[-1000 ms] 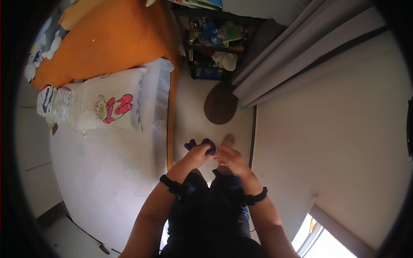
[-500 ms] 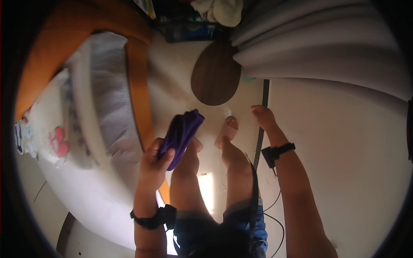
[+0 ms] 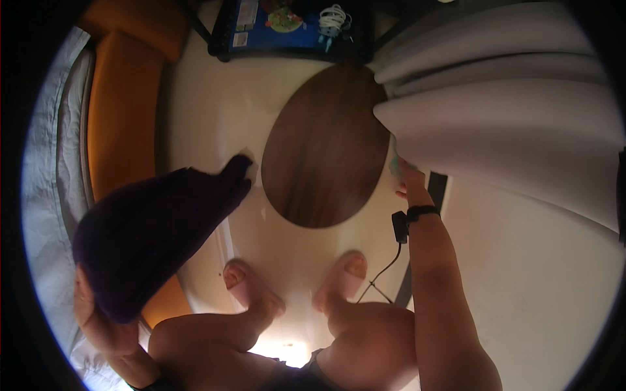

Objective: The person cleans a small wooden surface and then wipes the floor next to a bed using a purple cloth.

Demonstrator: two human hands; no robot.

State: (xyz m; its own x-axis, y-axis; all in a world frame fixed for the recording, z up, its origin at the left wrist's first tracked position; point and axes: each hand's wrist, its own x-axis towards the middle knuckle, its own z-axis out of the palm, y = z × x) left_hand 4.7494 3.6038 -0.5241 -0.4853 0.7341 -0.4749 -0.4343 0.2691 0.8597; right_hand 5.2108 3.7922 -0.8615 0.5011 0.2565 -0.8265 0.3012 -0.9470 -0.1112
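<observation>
At the lower left, my left hand (image 3: 107, 319) is closed on one end of a dark purple cloth (image 3: 153, 228). The cloth spreads out from it toward the middle of the floor, its narrow far end near a brown wooden round top (image 3: 326, 146). My right hand (image 3: 411, 179) reaches down beside the curtain's lower edge, its thumb apart from the fingers. Right at its fingers lies a small pale green thing (image 3: 395, 165), its kind too blurred to tell; whether they touch it does not show clearly.
A light grey curtain (image 3: 495, 124) hangs at the right. At the back stands a black rack (image 3: 225, 53) with a blue flat package and a coiled white cable. An orange bed frame (image 3: 124, 111) with grey bedding (image 3: 49, 189) runs along the left. My feet wear pink slippers (image 3: 244, 287).
I have crouched lower, nearer the round top. The bunched purple cloth has opened out and moved left with my left hand. My right hand now lies beside the green thing.
</observation>
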